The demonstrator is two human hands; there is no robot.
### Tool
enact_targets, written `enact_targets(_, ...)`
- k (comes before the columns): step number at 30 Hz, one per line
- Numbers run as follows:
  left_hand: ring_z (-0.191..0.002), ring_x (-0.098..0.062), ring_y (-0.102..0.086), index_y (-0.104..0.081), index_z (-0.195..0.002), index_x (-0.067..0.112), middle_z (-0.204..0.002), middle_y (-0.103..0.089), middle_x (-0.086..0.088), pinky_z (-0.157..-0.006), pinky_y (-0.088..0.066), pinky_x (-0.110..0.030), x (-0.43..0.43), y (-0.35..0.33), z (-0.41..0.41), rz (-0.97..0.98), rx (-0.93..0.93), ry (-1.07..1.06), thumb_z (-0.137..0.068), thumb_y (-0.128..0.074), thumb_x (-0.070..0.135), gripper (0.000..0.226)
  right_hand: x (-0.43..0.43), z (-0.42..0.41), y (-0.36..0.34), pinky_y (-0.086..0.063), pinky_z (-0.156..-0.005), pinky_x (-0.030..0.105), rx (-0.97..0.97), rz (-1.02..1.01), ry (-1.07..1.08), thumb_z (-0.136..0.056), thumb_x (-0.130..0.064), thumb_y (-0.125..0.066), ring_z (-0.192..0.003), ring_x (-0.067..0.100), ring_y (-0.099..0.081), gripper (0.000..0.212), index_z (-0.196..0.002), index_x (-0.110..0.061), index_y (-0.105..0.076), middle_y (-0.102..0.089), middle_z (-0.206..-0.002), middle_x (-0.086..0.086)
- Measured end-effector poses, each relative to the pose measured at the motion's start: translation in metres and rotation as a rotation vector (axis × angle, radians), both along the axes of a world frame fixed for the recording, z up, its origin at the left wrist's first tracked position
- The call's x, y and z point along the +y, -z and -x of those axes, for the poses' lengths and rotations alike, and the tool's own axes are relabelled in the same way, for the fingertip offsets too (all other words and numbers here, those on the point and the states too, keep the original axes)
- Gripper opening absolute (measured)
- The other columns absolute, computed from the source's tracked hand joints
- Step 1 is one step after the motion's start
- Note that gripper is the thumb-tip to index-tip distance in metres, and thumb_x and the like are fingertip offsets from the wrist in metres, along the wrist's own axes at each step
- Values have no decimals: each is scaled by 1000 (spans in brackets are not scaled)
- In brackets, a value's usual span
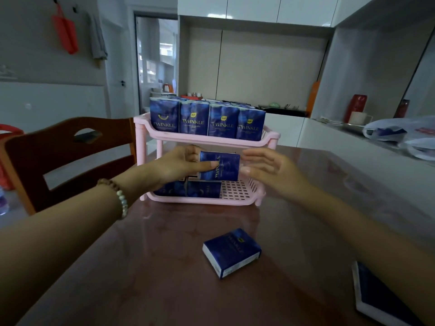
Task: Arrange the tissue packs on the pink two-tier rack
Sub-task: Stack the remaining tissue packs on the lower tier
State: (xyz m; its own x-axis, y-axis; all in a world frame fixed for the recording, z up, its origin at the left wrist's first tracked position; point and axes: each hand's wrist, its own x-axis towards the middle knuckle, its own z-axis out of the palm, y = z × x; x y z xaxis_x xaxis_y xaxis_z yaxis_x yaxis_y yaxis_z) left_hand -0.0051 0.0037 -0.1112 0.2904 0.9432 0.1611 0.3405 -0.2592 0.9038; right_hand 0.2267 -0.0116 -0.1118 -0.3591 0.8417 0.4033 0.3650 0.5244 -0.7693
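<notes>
Head view: rack top tier full of packs, lower tier part-filled.

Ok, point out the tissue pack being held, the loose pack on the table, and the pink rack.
held tissue pack [223,167], head view, front face
loose tissue pack [231,251], head view, top face
pink rack [204,142], head view, upper tier rim
</notes>
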Motion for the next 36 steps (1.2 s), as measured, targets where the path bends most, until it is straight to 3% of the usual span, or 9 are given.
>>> enact_targets(5, -99, 0, -61, -55, -115, 28, -111, -65, 11, -71, -48, -8, 12, -1, -12, -75, 2, -2, -85, -65, 26, 31, -8, -25, -34, -52, -80, 18, 60, -298, 101, -78, -23, -71, -91, 6, -64, 19, -95, -26, -64, -68, -99, -10)
enact_targets(7, -103, 1, -57, -53, -120, 27, -114, -61, 12, -72, -45, -5, 18, 3, -18, -96, 6, -3, -86, -64, 25, 35, -1, -31, -39, -50, -77, 19, 90, -392, 173, -78, -21, -73, -93, 6, -60, 22, -93, -32, -62, -65, -101, -13)
enact_targets(11, -91, 10, -50, -53, -123, 19, -108, -56, 15, -64, -41, 3, 30, 12, -32, -114, 36, -9, -88, -63, 22, 37, 21, -32, -23, -43, -96, 26, 53, -323, 224, -76, -29, -73, -116, 5, -51, 42, -115, -29, -59, -57, -124, -9)
enact_targets(15, -102, -2, -55, -53, -122, 24, -116, -58, 12, -75, -43, -8, 44, 13, -38, -117, 117, -38, -85, -65, 36, 41, 33, -26, -3, -38, -104, 28, 33, -281, 143, -71, -33, -75, -126, 3, -44, 64, -129, -27, -47, -46, -138, -9)
enact_targets(20, -92, 4, -55, -54, -118, 27, -105, -59, 16, -65, -40, -1, 58, 5, -41, -118, 160, -63, -85, -65, 33, 35, 39, -25, 6, -38, -107, 30, 38, -307, 88, -68, -40, -73, -128, 3, -41, 71, -129, -33, -39, -41, -140, -9)
enact_targets(24, -91, -1, -54, -52, -119, 26, -100, -56, 15, -75, -40, -9, 69, 3, -43, -122, 221, -96, -85, -64, 34, 36, 40, -26, 7, -38, -107, 26, 39, -317, 55, -69, -39, -73, -128, 4, -42, 72, -131, -29, -38, -41, -140, -8)
enact_targets(27, -105, -12, -49, -47, -128, 22, -111, -50, 7, -89, -37, -24, 81, 8, -49, -134, 352, -94, -86, -62, 39, 48, 41, -26, 9, -40, -106, 25, 42, -315, 49, -69, -38, -74, -127, 2, -43, 73, -131, -30, -37, -40, -140, -9)
enact_targets(31, -112, -15, -48, -46, -130, 21, -120, -50, 5, -100, -38, -30, 100, 15, -50, -119, 409, -101, -84, -63, 45, 54, 42, -27, 11, -39, -108, 31, 45, -332, 44, -71, -32, -78, -127, 4, -44, 75, -133, -27, -37, -41, -140, -7)
enact_targets(36, -122, -23, -44, -48, -126, 33, -134, -49, -2, -107, -35, -40, 120, 20, -41, -112, 759, -129, -77, -66, 52, 56, 43, -27, 11, -40, -106, 25, 40, -325, 43, -70, -34, -78, -127, 7, -44, 77, -134, -28, -35, -40, -141, -6)
